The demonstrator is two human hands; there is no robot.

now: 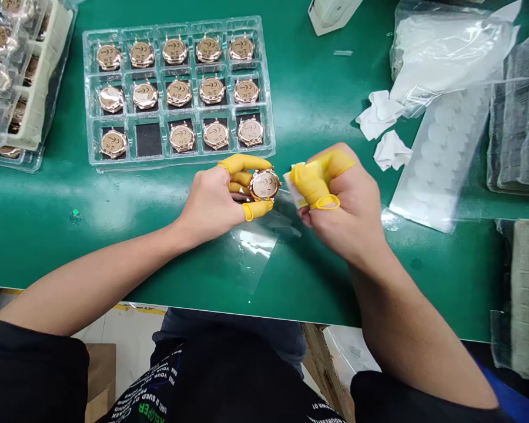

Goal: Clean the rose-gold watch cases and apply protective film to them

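Observation:
Yellow finger cots cover several fingertips on both hands. My left hand [218, 197] grips a rose-gold watch case [265, 184] by its edge, the printed back facing up. Just to its right, my right hand [335, 200] is closed on a small white wipe [296, 191], apart from the watch. Beyond my left hand lies a clear plastic tray [178, 160] in three rows. Watch cases like this one [182, 136] sit back-up on dark pads in its compartments. One front-row compartment, second from the left, shows only its dark pad [149, 140].
More loaded trays [35, 111] are stacked at the far left. Crumpled white wipes [391, 150], a sheet of round clear films [441, 158] and plastic bags [445, 47] lie to the right. Stacked trays [522, 117] line the right edge. Thin clear film [255, 249] lies below my hands.

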